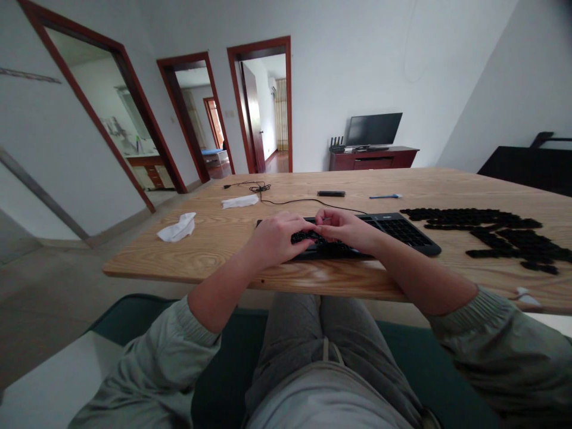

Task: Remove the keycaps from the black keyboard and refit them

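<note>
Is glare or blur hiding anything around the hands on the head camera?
Head view: no glare or motion blur on the left hand or right hand; soft, even light; wide-angle distortion bends the table edge; the upper-right corner darkens.

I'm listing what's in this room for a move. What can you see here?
keyboard: one, black, middle of table
keycaps: many, black, loose on table, right of keyboard
table: one, light wood, before the person
cable: one, black, far side of table
tissues: two, white, left side of table
stick: one, black, far side of table
small tool: one, blue and white, far side of table
screen: one, black, on cabinet
cabinet: one, dark red, against far wall
doorways: three, red-brown frames, beyond table
left hand: one, fingers on keyboard
right hand: one, fingers on keyboard
</note>
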`<state>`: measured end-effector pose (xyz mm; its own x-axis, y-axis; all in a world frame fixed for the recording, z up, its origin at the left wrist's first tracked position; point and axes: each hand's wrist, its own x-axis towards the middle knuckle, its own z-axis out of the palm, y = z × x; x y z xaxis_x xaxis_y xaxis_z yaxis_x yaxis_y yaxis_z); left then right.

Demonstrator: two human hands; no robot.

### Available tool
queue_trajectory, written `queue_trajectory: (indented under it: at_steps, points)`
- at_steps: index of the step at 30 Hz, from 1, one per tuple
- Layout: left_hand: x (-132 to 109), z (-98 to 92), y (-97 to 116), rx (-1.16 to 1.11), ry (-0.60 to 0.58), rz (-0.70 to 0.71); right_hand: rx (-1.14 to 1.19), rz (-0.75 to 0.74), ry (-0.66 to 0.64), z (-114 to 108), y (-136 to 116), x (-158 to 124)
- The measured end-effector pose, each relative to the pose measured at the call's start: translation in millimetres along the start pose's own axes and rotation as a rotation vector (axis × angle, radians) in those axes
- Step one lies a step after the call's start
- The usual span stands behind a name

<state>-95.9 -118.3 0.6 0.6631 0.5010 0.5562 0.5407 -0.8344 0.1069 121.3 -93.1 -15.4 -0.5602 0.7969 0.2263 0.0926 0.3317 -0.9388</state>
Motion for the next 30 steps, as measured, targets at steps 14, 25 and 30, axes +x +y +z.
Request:
queue_trajectory:
  at_steps: [14, 25, 30]
  points:
    - [6, 5.2, 3, 0.049, -0.023, -0.176, -0.116, -0.093, 0.113, 3, 8, 7]
    - [-80, -26.0, -46, 0.051, 0.05, -0.536, -0.428, -0.165, 0.233, -7, 8, 4]
    - [-101, -18.4, -54, 0.067, 0.035, -0.441, -0.599, -0.156, 0.225, -7, 9, 0]
